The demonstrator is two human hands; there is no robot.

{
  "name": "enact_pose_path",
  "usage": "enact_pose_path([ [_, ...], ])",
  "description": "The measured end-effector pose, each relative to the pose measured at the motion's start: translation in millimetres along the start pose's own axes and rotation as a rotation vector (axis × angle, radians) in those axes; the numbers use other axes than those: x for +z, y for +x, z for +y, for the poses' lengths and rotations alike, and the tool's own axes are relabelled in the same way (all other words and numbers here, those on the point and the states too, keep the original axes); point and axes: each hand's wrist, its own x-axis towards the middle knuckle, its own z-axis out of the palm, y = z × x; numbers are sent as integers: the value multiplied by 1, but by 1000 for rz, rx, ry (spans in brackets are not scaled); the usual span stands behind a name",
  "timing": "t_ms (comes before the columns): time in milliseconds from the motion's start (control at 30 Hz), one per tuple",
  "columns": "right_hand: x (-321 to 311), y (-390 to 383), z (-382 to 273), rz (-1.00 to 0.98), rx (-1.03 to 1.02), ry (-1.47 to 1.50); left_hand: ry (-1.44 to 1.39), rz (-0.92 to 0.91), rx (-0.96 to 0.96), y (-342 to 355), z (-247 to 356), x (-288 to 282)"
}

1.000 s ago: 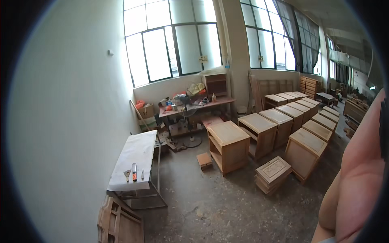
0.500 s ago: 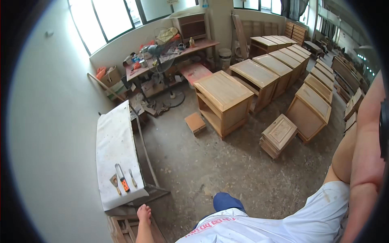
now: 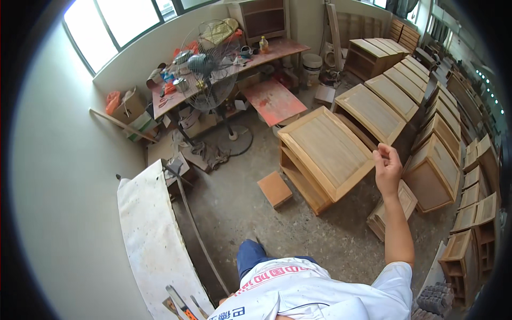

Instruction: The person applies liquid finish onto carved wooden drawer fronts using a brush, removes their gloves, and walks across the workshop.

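My right hand [image 3: 388, 166] is raised in front of me, its fingers loosely bent and somewhat apart, with nothing visible in it. In the picture it overlaps the right corner of a light wooden cabinet [image 3: 326, 152] with a panelled top and an open front; I cannot tell whether they touch. A smaller wooden box-like piece [image 3: 380, 218] stands on the floor, partly behind my right forearm. My left hand is out of sight. At the lower edge, a putty knife and other hand tools [image 3: 181, 301] lie on a white-covered bench [image 3: 146, 229], partly cut off.
A low orange-brown wooden block [image 3: 275, 189] sits on the concrete floor before the cabinet. Rows of cabinets [image 3: 370, 109] run back at right. A standing fan [image 3: 205, 72] is by a cluttered worktable [image 3: 282, 52]. Smaller wooden frames [image 3: 458, 250] line the right side.
My view has shifted closer to the cabinet and the fan. My right hand has come up into sight; my left hand has gone out of it. The bench tools now sit at the lower edge.
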Motion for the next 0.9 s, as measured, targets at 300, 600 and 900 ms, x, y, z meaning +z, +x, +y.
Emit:
enact_pose_path([
  [300,285,39,130,-38,475,-225,-147,97,310,227,300,-282],
  [600,497,150,147,-239,566,-164,-364,-110,344,261,635,-355],
  [900,760,389,327,-482,459,-155,18,-51,-161,204,795,-307],
])
